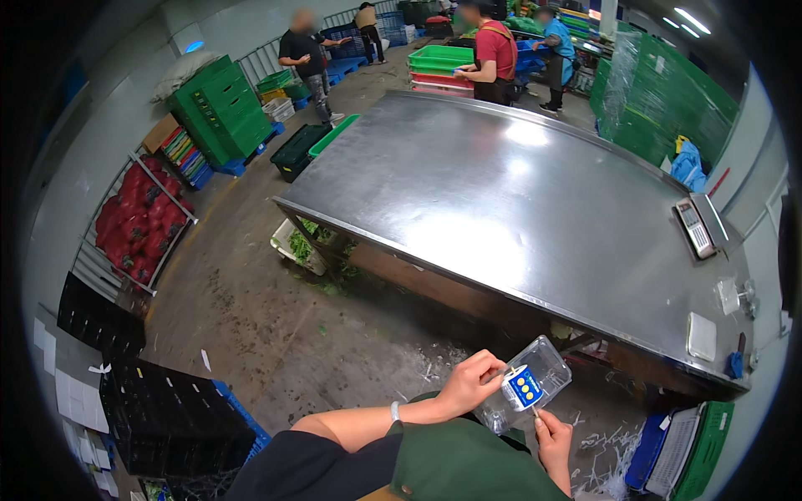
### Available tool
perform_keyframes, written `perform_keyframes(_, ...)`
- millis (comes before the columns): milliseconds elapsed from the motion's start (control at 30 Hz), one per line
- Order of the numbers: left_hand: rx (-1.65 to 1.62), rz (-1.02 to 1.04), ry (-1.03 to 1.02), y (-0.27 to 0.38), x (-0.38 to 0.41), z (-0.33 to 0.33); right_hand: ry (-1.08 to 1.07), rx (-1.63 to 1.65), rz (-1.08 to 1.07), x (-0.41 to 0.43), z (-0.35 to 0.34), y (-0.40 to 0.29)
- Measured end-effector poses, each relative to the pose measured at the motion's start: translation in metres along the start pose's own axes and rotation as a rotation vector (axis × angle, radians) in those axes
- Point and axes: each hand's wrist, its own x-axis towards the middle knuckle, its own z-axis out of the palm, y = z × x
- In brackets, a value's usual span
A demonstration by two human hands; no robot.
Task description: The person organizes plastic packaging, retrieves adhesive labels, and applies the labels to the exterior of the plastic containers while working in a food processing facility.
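Observation:
A clear plastic clamshell container [551, 369] is between my two hands, close to the green apron [457, 457]. On it lies a blue and white printed label [524, 388] bearing yellow circles and writing. My left hand [473, 382] is on the label's upper left side, thumb and fingertips pinched at its edge. My right hand [551, 438] is below, with its thumb and fingers closed at the label's lower edge; whether they also grip the container cannot be told. Beyond the hands stands the steel table [401, 181].
On the table's right end are a digital scale [694, 228] and a white tray [701, 337]. Stacked crates [702, 448] stand at lower right, black crates [169, 419] at lower left. A crate of greens [297, 244] sits by the table leg. Several people stand beyond the table.

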Motion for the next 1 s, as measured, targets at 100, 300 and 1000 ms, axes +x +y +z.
perform_keyframes(100,-0.017,-0.079,0.052,-0.010,-0.003,-0.016,-0.045,-0.037,-0.068,0.016,0.014,-0.009)
perform_keyframes(300,0.006,-0.156,0.093,-0.022,0.006,-0.032,-0.101,-0.006,-0.092,0.041,0.032,-0.009)
perform_keyframes(1000,0.168,-0.297,0.396,-0.030,0.095,0.007,-0.567,0.289,0.174,0.214,-0.005,-0.008)
